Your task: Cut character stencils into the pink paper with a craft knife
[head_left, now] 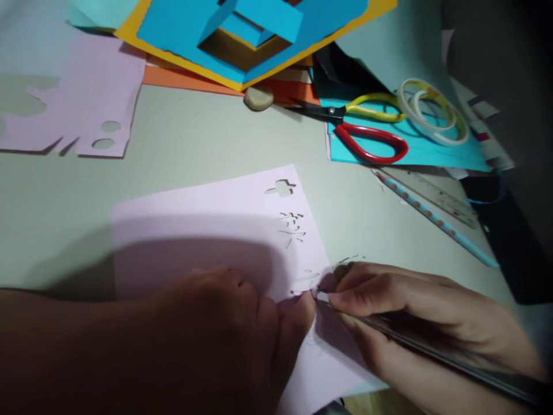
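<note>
The table (pixel 207 135) had open room beyond the pink paper (pixel 233 225), which lay by the near edge. Your left hand (pixel 242 328) pressed it; I couldn't tell if it pinched anything. Your right hand (pixel 410 302) gripped the thin tool (pixel 449 356). Its tip was right by your left hand, so a slip might have poked you.

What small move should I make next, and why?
I'd probably ease your left hand back a little: its thumb lies right beside the tip of the slim tool in your right hand, over the marked pink sheet.
</note>
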A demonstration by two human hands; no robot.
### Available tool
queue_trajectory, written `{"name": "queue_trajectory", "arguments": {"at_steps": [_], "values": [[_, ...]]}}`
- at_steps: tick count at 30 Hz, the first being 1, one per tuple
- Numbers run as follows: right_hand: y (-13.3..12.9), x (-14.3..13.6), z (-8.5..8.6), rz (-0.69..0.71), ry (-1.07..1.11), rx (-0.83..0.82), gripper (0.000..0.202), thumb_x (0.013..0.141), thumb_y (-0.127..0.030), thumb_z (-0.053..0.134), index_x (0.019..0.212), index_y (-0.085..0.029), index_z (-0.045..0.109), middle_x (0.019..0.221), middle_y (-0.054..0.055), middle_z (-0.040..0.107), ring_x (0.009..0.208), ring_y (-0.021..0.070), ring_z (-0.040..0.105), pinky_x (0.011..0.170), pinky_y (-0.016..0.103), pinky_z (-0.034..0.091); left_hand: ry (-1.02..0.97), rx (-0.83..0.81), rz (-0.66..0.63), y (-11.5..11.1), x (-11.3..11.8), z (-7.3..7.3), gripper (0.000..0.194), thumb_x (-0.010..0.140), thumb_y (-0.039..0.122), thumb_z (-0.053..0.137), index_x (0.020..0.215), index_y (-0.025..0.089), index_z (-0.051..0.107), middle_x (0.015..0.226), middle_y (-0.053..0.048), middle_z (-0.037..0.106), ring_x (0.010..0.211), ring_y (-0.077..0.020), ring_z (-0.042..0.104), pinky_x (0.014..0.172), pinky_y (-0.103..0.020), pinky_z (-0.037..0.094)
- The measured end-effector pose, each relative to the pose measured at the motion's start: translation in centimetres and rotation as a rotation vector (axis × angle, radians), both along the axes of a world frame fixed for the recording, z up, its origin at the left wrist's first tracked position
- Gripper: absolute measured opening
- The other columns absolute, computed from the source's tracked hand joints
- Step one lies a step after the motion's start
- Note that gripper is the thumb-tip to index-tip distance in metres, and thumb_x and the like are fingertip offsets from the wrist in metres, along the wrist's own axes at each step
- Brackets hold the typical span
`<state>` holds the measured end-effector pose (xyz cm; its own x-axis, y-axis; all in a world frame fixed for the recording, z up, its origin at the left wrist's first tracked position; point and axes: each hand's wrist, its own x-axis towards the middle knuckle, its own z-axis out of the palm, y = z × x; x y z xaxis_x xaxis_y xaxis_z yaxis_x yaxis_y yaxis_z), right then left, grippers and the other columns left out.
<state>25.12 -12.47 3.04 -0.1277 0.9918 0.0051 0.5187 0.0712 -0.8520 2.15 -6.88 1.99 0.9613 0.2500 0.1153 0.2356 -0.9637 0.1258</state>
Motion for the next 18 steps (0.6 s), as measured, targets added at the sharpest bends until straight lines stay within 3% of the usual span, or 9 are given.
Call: {"name": "queue_trajectory", "arguments": {"at_steps": [4,11,15,18], "values": [[0.04,-0.14,0.03,0.001,-0.025,0.016,0.025,0.078,-0.005,0.072,0.085,-0.029,0.068,0.084,-0.003,0.079,0.076,0.0171,0.078,0.060,0.019,0.060,-0.012,-0.008,-0.019,0.27,0.23,0.08,0.046,0.086,0.020,0.056,0.130,0.007,0.055,0.067,0.000,0.060,0.051,-0.0210,0.051,0.049,-0.040,0.042],[0.28,-0.25,0.33,0.015,-0.057,-0.017,0.018,0.077,-0.009,0.075,0.083,-0.026,0.071,0.083,0.001,0.077,0.074,0.0196,0.077,0.062,0.022,0.062,-0.011,-0.010,-0.017,0.21,0.25,0.14,0.038,0.093,0.017,0.044,0.128,0.005,0.053,0.067,0.001,0.059,0.050,-0.0216,0.054,0.046,-0.041,0.045],[0.38,-0.55,0.62,-0.048,-0.112,0.041,0.005,0.078,-0.022,0.078,0.076,-0.024,0.074,0.071,0.003,0.073,0.064,0.0210,0.074,0.054,0.025,0.060,-0.011,-0.020,-0.036,0.05,0.23,0.16,0.036,0.092,0.016,0.046,0.125,0.005,0.054,0.066,0.001,0.059,0.048,-0.0207,0.053,0.045,-0.039,0.044],[0.68,-0.91,0.81,-0.140,-0.127,0.079,0.013,0.077,-0.034,0.080,0.070,-0.024,0.075,0.064,0.003,0.070,0.057,0.0204,0.071,0.048,0.025,0.058,-0.014,-0.018,-0.005,-0.03,0.35,0.02,0.038,0.091,0.014,0.044,0.126,0.006,0.055,0.065,0.001,0.059,0.047,-0.0212,0.053,0.045,-0.039,0.044]]}}
